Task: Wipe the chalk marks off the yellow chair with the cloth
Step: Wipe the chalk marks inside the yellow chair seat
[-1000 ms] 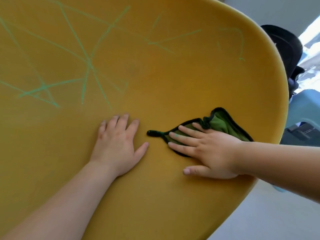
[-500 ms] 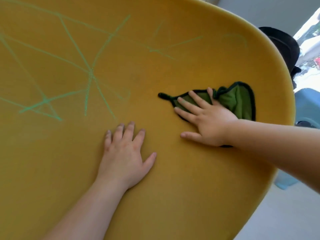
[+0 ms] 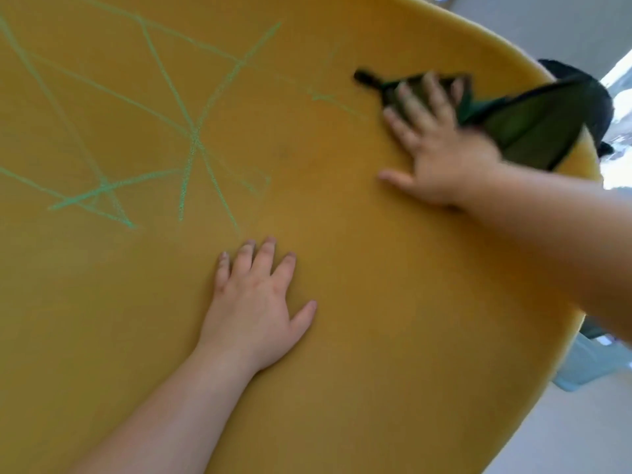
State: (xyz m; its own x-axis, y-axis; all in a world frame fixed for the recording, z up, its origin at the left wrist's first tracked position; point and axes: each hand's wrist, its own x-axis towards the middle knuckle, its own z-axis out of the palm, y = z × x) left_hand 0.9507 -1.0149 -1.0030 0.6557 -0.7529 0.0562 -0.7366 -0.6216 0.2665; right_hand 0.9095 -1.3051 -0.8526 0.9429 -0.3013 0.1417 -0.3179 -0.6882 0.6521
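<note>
The yellow chair (image 3: 376, 302) fills most of the view. Green chalk marks (image 3: 191, 138) criss-cross its upper left, and a short faint stroke (image 3: 321, 96) lies near the top right. My right hand (image 3: 434, 142) presses the green cloth (image 3: 533, 121) flat against the chair near its upper right edge, fingers straight and spread; the cloth is blurred and trails off the rim. My left hand (image 3: 256, 302) rests flat on the chair lower down, fingers straight, just below the chalk lines.
Past the chair's right rim stand a dark object (image 3: 581, 80), a pale blue-green container (image 3: 588, 364) and grey floor (image 3: 564, 432). A light wall (image 3: 547, 25) shows at the top right.
My right hand has slid the cloth up the chair toward the top right edge, over the chalk strokes there, which are now fainter or gone. My left hand stays flat in place.
</note>
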